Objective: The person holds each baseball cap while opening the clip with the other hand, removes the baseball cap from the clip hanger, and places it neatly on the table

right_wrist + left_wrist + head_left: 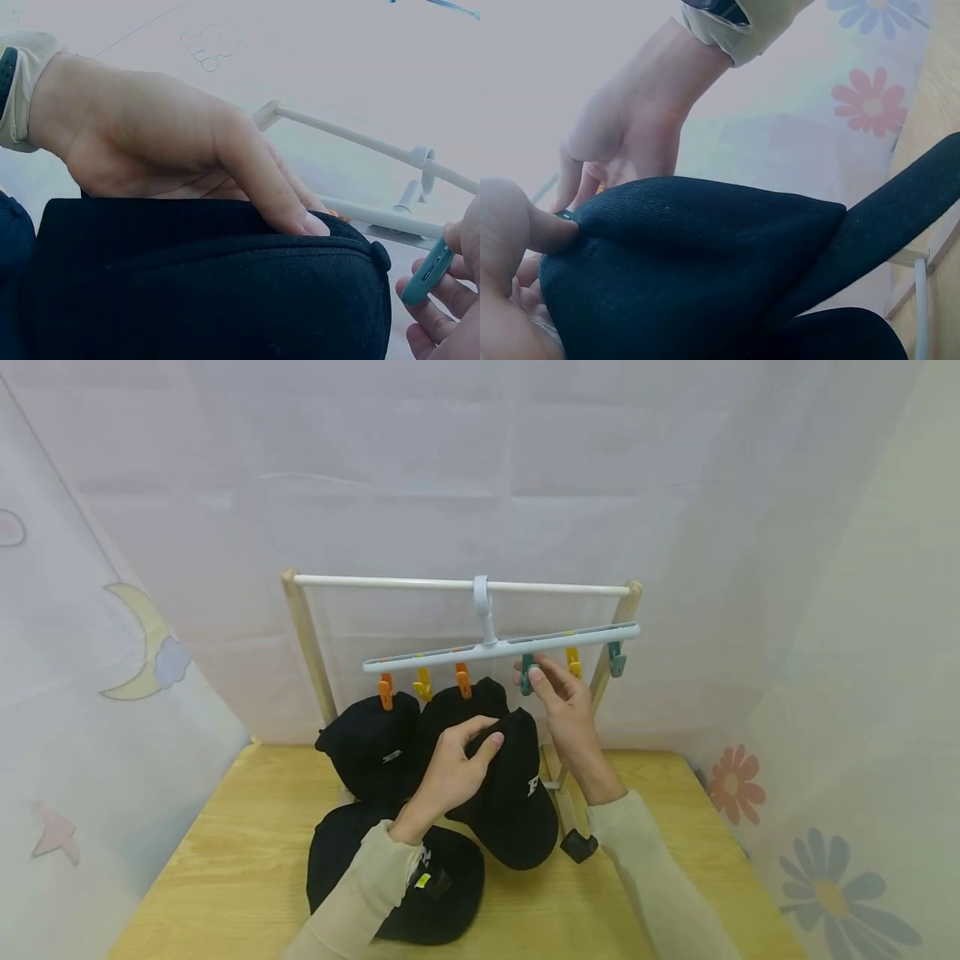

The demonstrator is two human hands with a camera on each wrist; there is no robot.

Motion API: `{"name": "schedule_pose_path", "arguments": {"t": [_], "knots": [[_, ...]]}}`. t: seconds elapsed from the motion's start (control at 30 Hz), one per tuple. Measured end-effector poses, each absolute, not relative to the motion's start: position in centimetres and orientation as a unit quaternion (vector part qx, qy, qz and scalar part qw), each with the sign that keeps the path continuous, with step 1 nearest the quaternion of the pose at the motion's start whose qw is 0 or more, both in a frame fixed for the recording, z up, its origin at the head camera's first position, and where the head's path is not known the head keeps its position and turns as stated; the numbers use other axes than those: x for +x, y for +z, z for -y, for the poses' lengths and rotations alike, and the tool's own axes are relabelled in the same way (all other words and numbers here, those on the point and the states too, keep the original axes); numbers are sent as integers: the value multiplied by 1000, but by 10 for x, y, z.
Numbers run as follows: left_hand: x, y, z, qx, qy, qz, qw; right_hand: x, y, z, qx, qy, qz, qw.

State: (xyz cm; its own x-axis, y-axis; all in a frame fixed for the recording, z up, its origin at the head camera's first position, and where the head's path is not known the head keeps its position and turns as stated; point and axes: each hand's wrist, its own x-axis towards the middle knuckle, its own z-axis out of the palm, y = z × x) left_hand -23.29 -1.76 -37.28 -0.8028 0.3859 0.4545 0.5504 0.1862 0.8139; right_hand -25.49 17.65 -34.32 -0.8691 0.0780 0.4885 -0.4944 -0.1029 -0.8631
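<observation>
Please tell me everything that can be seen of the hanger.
The hanger is pale blue and looks like plastic: a long slotted bar with a hook in the middle, hung over the white rail. It tilts, its right end higher in the head view. Six clips hang along it, left to right orange, yellow, orange, teal, yellow, teal. The right hand pinches the fourth clip; black caps seem to hang from both orange ones.

Soft even light, bluish hazy wrist views

The held black cap [513, 817] bears a white letter [533, 787] (F or R, unclear)
</observation>
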Motion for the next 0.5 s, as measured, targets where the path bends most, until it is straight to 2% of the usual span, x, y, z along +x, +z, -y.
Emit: {"name": "schedule_pose_path", "arguments": {"t": [0.5], "knots": [[-230, -371, 16, -306, -578, 752, 80, -243, -361, -190, 141, 699, 679, 176]]}}
